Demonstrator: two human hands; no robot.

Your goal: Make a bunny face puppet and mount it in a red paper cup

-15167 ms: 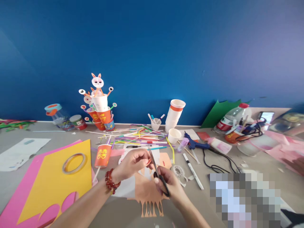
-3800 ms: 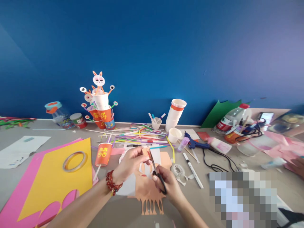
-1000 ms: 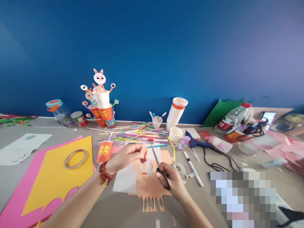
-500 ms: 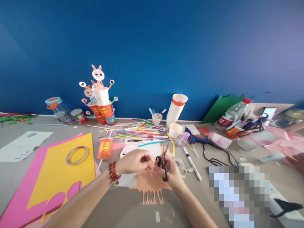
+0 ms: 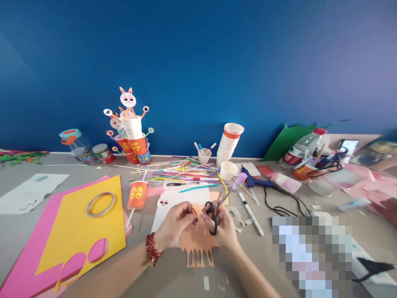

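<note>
trimming seemingly in hand — a left hand (image 5: 175,223) pinches a small orange paper piece (image 5: 194,210) at its two o'clock, while the right hand (image 5: 226,228) grips scissors (image 5: 214,213) pointing toward one — another cut likely needing blades turned toward nine.

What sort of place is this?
It looks like a craft workspace, perhaps a workshop or classroom, though the pictures don't settle which. Scissors, a glue gun and rabbit-topped cups suggest it.

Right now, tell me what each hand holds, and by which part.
Right hand: scissors, at the black handles. Left hand: small orange paper piece, pinched; exact spot unclear.
</note>
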